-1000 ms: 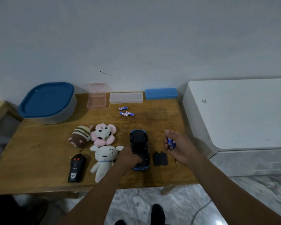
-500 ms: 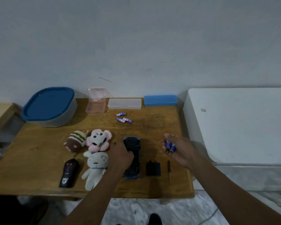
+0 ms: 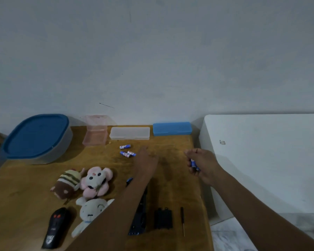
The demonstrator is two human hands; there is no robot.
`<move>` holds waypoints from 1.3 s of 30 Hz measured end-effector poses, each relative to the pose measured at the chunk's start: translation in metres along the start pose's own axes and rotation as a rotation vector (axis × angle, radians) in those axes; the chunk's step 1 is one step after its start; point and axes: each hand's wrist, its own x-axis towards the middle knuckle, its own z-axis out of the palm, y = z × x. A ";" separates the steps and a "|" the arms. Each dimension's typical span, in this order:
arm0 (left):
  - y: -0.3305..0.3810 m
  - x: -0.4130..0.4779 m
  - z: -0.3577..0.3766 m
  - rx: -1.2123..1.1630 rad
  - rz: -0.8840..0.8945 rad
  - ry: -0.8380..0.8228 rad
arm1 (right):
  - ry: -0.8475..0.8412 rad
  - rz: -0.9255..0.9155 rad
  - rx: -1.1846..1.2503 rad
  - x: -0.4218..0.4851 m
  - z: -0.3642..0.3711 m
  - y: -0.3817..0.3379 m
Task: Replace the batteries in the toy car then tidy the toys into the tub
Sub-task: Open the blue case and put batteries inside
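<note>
Three loose batteries [image 3: 127,151]: they lie on the wooden table [image 3: 25,185] toward the back, one apart and two touching each other, just in front of the clear flat case [image 3: 129,133].
Your left hand [image 3: 146,161]: palm down, fingers stretched toward those batteries, fingertips just beside the nearest pair; it grips nothing.
Your right hand [image 3: 203,164]: raised over the table's right side, fingers curled round a small bunch of blue batteries [image 3: 194,164]; you cannot count them from here.
Toy car [image 3: 139,212]: dark with blue trim, lying near the front edge, mostly hidden under your left forearm.
Battery cover [image 3: 163,218]: black, flat on the table just right of the car.
Screwdriver [image 3: 182,221]: thin, dark-handled, right of the cover, tip toward you.
Plush toys: a striped brown one [image 3: 68,182], a pink one [image 3: 96,181] touching it, and a white one [image 3: 91,213] in front of them, partly covered by your arm.
Remote [image 3: 56,227]: black with two red buttons, left of the white plush.
Tub [image 3: 38,138]: back left corner, blue lid on.
Back row: a pink open box [image 3: 95,136] sits right of the tub, then the clear case, then a blue case [image 3: 172,128] against the wall.
Right of table: a white cabinet [image 3: 265,160].
</note>
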 end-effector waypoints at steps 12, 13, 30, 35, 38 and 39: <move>0.011 0.108 0.064 -0.370 -0.127 -0.056 | 0.189 -0.038 -0.256 0.129 0.003 -0.022; 0.008 0.113 0.069 -0.379 -0.115 -0.054 | 0.207 -0.047 -0.285 0.140 0.001 -0.020; 0.039 0.185 0.080 0.819 0.699 -0.250 | 0.242 -0.077 -0.304 0.206 -0.008 -0.006; 0.038 0.190 0.084 0.944 0.805 -0.272 | 0.265 -0.134 -0.355 0.209 -0.009 0.001; 0.043 0.191 0.085 1.142 0.846 -0.270 | 0.286 -0.162 -0.347 0.208 -0.008 0.005; 0.047 0.191 0.084 1.203 0.867 -0.268 | 0.300 -0.171 -0.340 0.208 -0.007 0.006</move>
